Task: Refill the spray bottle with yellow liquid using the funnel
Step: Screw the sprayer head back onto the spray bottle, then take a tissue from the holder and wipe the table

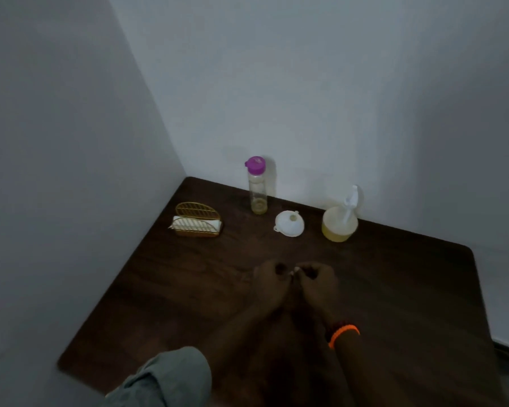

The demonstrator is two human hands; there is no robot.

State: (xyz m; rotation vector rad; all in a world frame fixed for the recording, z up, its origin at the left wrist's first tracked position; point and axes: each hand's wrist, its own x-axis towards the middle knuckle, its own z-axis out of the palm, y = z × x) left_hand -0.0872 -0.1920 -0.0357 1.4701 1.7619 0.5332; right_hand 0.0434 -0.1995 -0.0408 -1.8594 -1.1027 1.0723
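A round spray bottle (340, 221) with a white trigger head stands at the back right of the dark wooden table (159, 289), with yellow liquid in its lower part. A white funnel (289, 224) lies to its left, spout up. Farther left, near the wall, stands a tall clear bottle (258, 189) with a purple cap and a little yellow liquid at the bottom. My left hand (272, 279) and my right hand (316, 282) rest together at the table's middle, fingers curled and touching. A tiny pale speck shows between the fingertips; what it is cannot be told.
A gold wire napkin holder (197, 220) with white napkins sits at the back left. Grey walls meet in a corner behind the table. An orange band (343, 334) circles my right wrist. The scene is dim.
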